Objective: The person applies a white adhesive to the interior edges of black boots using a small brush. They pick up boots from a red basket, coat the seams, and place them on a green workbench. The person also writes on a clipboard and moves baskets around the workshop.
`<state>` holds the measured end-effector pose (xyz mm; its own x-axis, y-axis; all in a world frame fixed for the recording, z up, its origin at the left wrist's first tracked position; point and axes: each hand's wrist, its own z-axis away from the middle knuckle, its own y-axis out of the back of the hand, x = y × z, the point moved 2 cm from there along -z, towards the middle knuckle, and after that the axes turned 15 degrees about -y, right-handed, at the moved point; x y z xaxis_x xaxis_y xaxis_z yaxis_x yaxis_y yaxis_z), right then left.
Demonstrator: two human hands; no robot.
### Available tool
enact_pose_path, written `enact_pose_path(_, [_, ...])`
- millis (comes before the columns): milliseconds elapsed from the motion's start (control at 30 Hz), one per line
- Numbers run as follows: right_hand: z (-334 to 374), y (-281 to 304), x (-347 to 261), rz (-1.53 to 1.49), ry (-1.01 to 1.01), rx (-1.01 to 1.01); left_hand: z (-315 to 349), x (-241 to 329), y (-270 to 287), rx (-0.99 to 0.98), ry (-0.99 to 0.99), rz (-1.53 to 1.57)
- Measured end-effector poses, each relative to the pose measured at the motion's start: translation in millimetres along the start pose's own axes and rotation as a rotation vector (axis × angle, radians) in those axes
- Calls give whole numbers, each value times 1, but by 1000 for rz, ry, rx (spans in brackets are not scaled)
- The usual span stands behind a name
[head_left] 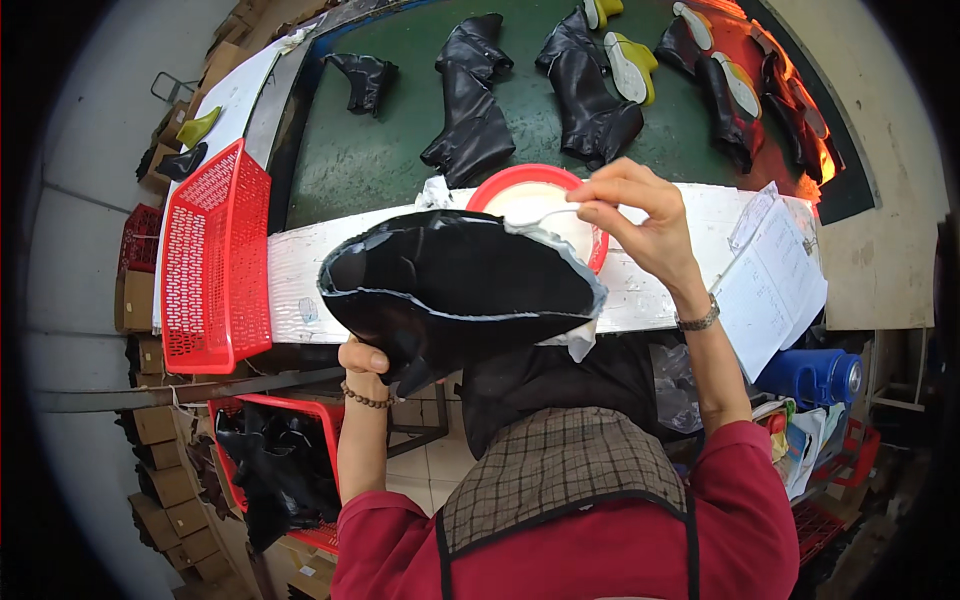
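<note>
Plaid apron (565,475) and red sleeves (745,500) lie nearest, and beyond them the black boot (450,315) is held up in front of the white bench (300,290), its open underside facing upward. The left hand (363,357) grasps it from below at the left, most of its fingers hidden behind the leather. The right hand (632,212) pinches a thin white brush (550,214) between thumb and fingers, its tip at the boot's far rim, beside the red bowl (520,173) of whitish liquid.

A pale coat already lines the near rim and the right end; the far rim looks patchier toward the left, so this boot seems well along, with perhaps part of that side left to cover. Whether the coat is complete beneath the brush cannot be told.

More black boots (470,120) lie on the green belt (400,170), some beside yellow soles (632,70). Black pieces (275,455) fill a red crate (333,430) at lower left, perhaps waiting their turn.
</note>
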<state>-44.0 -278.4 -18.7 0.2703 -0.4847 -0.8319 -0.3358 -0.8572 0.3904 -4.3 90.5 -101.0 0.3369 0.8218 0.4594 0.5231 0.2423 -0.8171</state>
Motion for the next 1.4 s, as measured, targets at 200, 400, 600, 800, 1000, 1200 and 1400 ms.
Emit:
enact_pose_path(200, [-23, -1, -16, 58, 112, -98, -13, -10, -20, -89, 106, -29])
enact_pose_path(400, [-38, 4, -28, 184, 211, -217, -18, -20, -26, 4, 345, -129])
enact_pose_path(600, [-45, -20, -30, 102, 250, -168, -13, -31, -25, 41, 478, -169])
enact_pose_path(800, [-13, 1, 11, 54, 5, -89, 2, -7, -10, 70, 219, -197])
enact_pose_path(1000, [43, 10, 119, -61, -364, 275, -36, 53, -1, 289, -18, -962])
enact_pose_path(1200, [74, -13, 156, 223, -422, 367, -137, 82, 72, 128, -297, -1743])
enact_pose_path(1400, [72, -19, 157, 282, -353, 380, -187, 97, 167, -4, -390, -2176])
